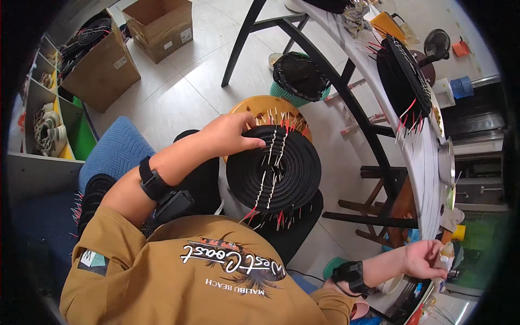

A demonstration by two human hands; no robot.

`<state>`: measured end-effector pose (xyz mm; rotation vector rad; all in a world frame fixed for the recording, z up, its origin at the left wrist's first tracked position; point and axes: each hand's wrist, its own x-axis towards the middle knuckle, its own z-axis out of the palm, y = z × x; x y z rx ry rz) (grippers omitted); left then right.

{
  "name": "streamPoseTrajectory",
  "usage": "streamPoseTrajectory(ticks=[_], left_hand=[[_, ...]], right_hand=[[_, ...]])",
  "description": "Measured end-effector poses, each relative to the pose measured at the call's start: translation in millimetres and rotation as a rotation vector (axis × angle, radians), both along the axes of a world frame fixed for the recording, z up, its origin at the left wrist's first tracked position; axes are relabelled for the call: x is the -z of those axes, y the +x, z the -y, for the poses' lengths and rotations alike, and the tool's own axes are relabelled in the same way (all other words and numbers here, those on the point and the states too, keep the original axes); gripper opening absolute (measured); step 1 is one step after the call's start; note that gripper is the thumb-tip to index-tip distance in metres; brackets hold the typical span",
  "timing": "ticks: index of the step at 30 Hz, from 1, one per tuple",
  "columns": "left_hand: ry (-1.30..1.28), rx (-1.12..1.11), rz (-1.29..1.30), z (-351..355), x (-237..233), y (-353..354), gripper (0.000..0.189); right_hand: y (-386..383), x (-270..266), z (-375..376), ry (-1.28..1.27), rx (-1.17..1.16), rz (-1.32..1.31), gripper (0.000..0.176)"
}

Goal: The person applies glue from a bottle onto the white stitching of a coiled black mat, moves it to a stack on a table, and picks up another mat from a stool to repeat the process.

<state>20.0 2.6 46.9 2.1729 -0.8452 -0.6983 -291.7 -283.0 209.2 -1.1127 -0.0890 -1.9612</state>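
Note:
My left hand (pixel 241 138) grips the upper left edge of a flat black coil (pixel 303 168), thumb on its face and fingers behind the rim. The coil is wound in a spiral, with rows of white ties across it and thin red and white ends sticking out at top and bottom. It stands tilted over my lap, in front of a round wooden stool (pixel 252 105). Far to the right, by the white table, my right hand (pixel 425 260) is closed, fingers pinched around something pale that I cannot make out.
More black coils (pixel 398 76) with red and white ends lie on the white-covered table (pixel 425 179). A green bin (pixel 295 95) with a black liner stands beyond the stool. Cardboard boxes (pixel 103 81) are at the upper left, near shelves (pixel 35 108) and a blue cushion (pixel 116 146).

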Motion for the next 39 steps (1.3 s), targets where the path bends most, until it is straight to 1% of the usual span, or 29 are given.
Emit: streamPoseTrajectory(ticks=[2, 4, 5, 7, 8, 10, 11, 13, 14, 15, 16, 17, 20, 21, 22, 24, 25, 26, 28, 29, 30, 32, 33, 34, 35, 36, 37, 39], left_hand=[[0.009, 0.008, -0.036, 0, 2, 1, 0.053], [-0.015, -0.005, -0.147, 4, 11, 4, 0.056], [-0.015, -0.001, -0.147, 7, 16, 5, 0.056], [-0.070, 0.058, -0.273, 11, 21, 8, 0.051], [-0.070, 0.062, -0.272, 12, 22, 8, 0.051], [-0.332, 0.097, -0.716, 12, 22, 7, 0.042], [-0.332, 0.101, -0.714, 10, 20, 6, 0.042], [-0.405, -0.044, -0.998, 6, 7, 2, 0.035], [-0.403, -0.044, -0.994, 5, 6, 0, 0.035], [-0.441, -0.092, -0.985, 2, 6, -2, 0.034], [-0.480, -0.139, -0.975, -1, 7, -6, 0.034], [-0.511, -0.138, -0.933, -5, 8, -12, 0.031], [-0.448, -0.202, -0.862, -18, 19, -27, 0.027], [-0.426, -0.201, -0.891, -23, 19, -32, 0.029], [-0.425, -0.201, -0.888, -28, 21, -36, 0.029], [-0.412, -0.124, -0.929, -39, 26, -40, 0.033], [-0.364, -0.041, -0.920, -46, 28, -38, 0.038], [-0.361, -0.039, -0.920, -53, 28, -35, 0.038], [-0.090, 0.187, -0.947, -67, 17, -24, 0.038], [0.033, 0.221, -0.936, -72, 6, -18, 0.036], [0.037, 0.221, -0.933, -72, -4, -12, 0.036], [0.254, 0.317, -0.689, -68, -16, 1, 0.038], [0.145, 0.296, -0.586, -62, -2, 9, 0.031], [0.035, 0.224, -0.490, -48, -20, 9, 0.026], [-0.144, 0.169, -0.281, -34, -10, 13, 0.024], [-0.125, 0.156, -0.139, -18, -22, 15, 0.024], [-0.169, 0.160, 0.098, -2, -17, 14, 0.021], [-0.206, 0.235, 0.296, 30, -14, 10, 0.026]], right_hand=[[2, 0, -3, 0.008, 0.023, -0.031, 0.022], [-12, -1, 13, -0.074, -0.008, -0.003, 0.022], [-20, -2, 18, -0.122, -0.028, -0.019, 0.023], [-18, -4, 14, -0.091, 0.014, -0.002, 0.024], [-17, -5, 11, -0.060, 0.053, 0.014, 0.025], [-18, -1, 6, -0.018, 0.055, 0.007, 0.027], [-20, 1, 4, 0.028, 0.052, 0.002, 0.028], [-23, 6, 6, 0.042, 0.048, -0.002, 0.030], [-24, 10, 7, 0.054, 0.043, -0.011, 0.032], [-28, 16, 13, 0.055, 0.044, -0.007, 0.032], [-32, 24, 19, 0.041, -0.017, -0.049, 0.034], [-37, 30, 25, 0.027, -0.078, -0.090, 0.035], [-17, 37, 14, 0.059, -0.080, -0.062, 0.038], [-11, 39, 9, 0.133, -0.082, -0.037, 0.042], [-8, 42, 8, 0.135, -0.082, -0.035, 0.042], [-1, 47, 4, 0.148, -0.104, -0.061, 0.045], [3, 48, 1, 0.188, -0.090, -0.045, 0.046], [6, 49, -2, 0.190, -0.088, -0.044, 0.046], [9, 51, -5, 0.209, -0.114, -0.035, 0.045], [9, 53, -4, 0.207, -0.125, -0.030, 0.045], [7, 55, -2, 0.209, -0.124, -0.027, 0.045], [2, 60, 4, 0.171, -0.163, -0.072, 0.045], [4, 61, 2, 0.173, -0.164, -0.069, 0.045], [9, 59, -2, 0.211, -0.143, -0.062, 0.045], [13, 58, -7, 0.249, -0.122, -0.056, 0.045], [17, 58, -10, 0.249, -0.121, -0.056, 0.045], [19, 58, -13, 0.255, -0.129, -0.063, 0.045], [20, 60, -15, 0.265, -0.130, -0.072, 0.044]])
